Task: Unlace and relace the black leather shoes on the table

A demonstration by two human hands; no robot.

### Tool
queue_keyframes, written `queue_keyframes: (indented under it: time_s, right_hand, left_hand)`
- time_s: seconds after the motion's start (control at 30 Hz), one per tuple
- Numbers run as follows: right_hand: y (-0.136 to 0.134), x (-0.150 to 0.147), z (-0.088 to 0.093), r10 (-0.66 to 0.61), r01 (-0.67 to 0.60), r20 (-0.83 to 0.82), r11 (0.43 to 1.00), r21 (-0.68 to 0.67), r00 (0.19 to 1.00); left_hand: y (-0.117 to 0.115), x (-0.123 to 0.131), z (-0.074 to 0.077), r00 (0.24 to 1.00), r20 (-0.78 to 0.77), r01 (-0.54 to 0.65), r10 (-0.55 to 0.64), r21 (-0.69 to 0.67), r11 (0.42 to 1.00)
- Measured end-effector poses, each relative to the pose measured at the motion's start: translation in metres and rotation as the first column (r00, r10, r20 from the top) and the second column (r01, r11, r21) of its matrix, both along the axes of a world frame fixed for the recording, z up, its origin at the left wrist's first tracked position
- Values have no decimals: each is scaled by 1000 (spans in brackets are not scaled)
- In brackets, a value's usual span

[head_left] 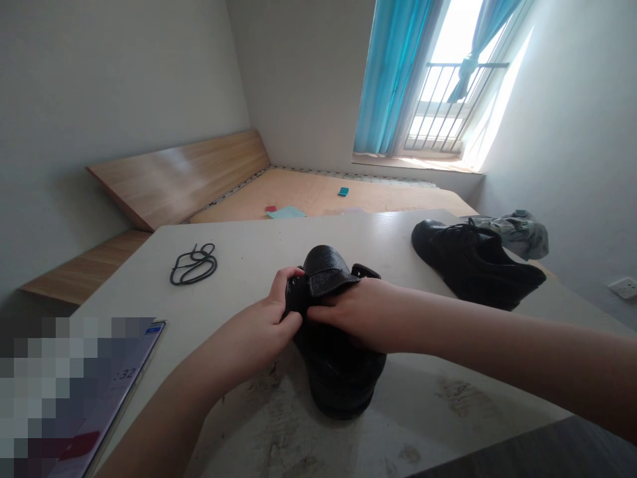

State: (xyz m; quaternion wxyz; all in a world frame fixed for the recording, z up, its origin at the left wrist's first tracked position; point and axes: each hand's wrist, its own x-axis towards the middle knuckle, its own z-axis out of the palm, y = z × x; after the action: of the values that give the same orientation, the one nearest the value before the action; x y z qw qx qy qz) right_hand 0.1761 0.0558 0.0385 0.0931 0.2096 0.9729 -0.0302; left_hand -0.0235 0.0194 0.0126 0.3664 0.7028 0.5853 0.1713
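Observation:
A black leather shoe (pixel 343 392) stands on the white table with its heel toward me and its tongue raised. No lace shows in it. My left hand (pixel 279 305) grips the shoe's left eyelet flap, fingers and thumb closed around the edge. Inside the opening, under the tongue, sits my right hand (pixel 358 312); its fingers are mostly hidden by the shoe, so its hold is unclear. A loose black shoelace (pixel 194 265) lies looped at the table's left. At the right rests a second black shoe (pixel 478 265), with a lace in it.
The white table (pixel 249 245) bears dark scuffs near its front edge. A tablet-like screen (pixel 134 372) occupies the lower left. Crumpled cloth (pixel 522 232) lies behind the second shoe. Beyond the table is a bed (pixel 308 182) with small items on it.

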Motion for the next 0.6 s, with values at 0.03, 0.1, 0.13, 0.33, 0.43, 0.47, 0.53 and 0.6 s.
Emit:
queue_keyframes:
  time_s: [0.03, 0.1, 0.13, 0.33, 0.43, 0.47, 0.53, 0.6]
  right_hand:
    - [0, -1, 0, -5, 5, -2, 1000, 5, 1000]
    - [-1, -4, 1, -26, 26, 10, 1000, -5, 1000]
    - [-1, -5, 2, -36, 36, 24, 999, -16, 999]
    - [-1, -9, 8, -46, 47, 54, 998, -32, 998]
    - [-3, -10, 10, -148, 148, 4, 989, 5, 989]
    - [-3, -10, 10, -181, 181, -11, 983, 18, 983]
    - [-5, -8, 12, -225, 227, -42, 973, 33, 973]
    - [-5, -5, 13, -256, 260, -93, 965, 28, 962]
  left_hand:
    - [0, 1, 0, 1000, 2, -2, 2, -4, 1000]
    - [-1, 3, 1, 1000, 2, -15, 15, -13, 1000]
    - [-1, 4, 2, 1000, -1, -23, 23, -21, 1000]
    - [-2, 10, 5, 999, 9, -41, 41, -7, 999]
    - [-2, 9, 3, 999, 38, -30, 30, -2, 1000]
    - [-2, 9, 2, 998, 50, -26, 26, 1, 1000]
    - [-3, 9, 0, 997, 70, -25, 24, 13, 1000]
    - [-3, 9, 0, 997, 74, -31, 28, 31, 999]
